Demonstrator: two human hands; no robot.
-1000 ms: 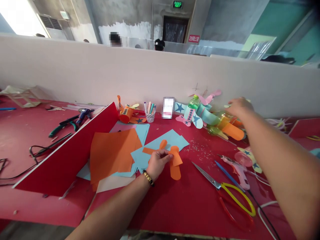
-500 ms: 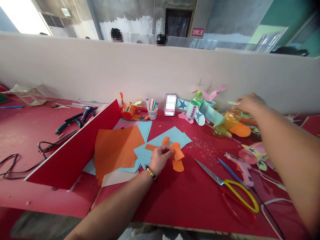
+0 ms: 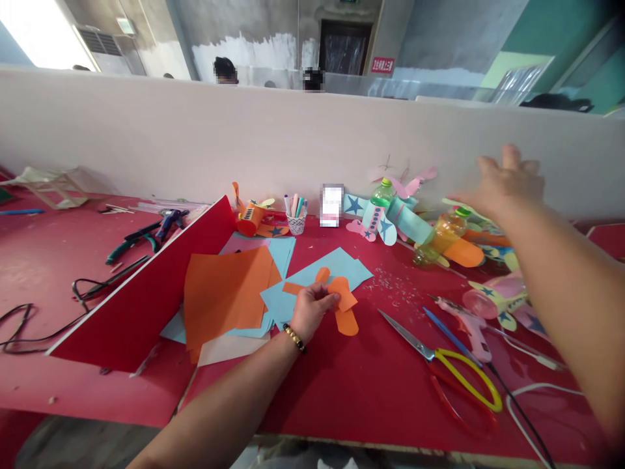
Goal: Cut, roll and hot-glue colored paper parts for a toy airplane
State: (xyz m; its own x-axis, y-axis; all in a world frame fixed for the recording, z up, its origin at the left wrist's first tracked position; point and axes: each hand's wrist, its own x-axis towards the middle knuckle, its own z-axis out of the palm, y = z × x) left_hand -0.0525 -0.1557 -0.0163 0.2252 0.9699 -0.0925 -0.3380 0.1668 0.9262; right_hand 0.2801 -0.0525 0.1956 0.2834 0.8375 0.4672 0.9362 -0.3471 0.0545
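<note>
Several orange cutouts (image 3: 347, 323) sat pinched in left hand (image 3: 310, 314); right hand (image 3: 510, 184) splayed wide, apparently empty, far right.
Looked light, bendy, crease-prone; gentle edge pinch suited them.

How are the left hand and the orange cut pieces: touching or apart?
Touching: the head view shows the left hand pinching the orange cut pieces between thumb and fingers.

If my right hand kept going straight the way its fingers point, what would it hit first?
Most likely the pale partition: the open right hand points up and forward at it. One view leaves the gap unclear.
</note>
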